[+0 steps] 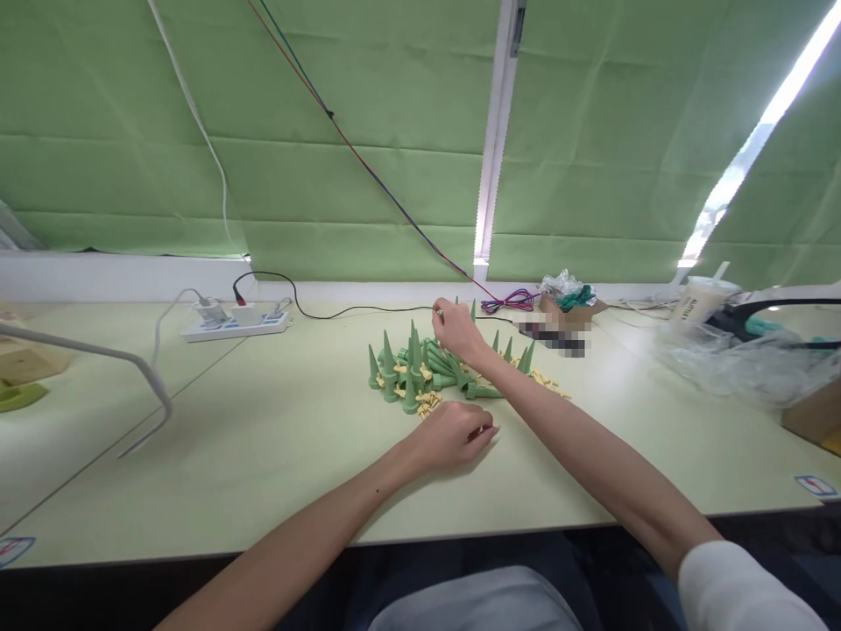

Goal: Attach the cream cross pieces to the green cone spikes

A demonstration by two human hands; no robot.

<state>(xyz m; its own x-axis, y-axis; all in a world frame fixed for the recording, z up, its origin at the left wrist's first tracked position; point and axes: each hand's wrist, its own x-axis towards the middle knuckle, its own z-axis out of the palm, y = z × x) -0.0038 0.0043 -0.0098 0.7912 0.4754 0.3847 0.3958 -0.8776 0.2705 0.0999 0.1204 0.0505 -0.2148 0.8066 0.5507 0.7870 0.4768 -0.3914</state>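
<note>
In the head view, my left hand (458, 436) rests low over the bench (295, 456), fingers curled in, just in front of the small yellow pieces (430, 402). My right hand (455, 328) reaches over the green cone-shaped pieces (411, 372), its fingertips drawn together; I cannot tell what either holds. The cones stand upright on the bench, left of my right forearm.
</note>
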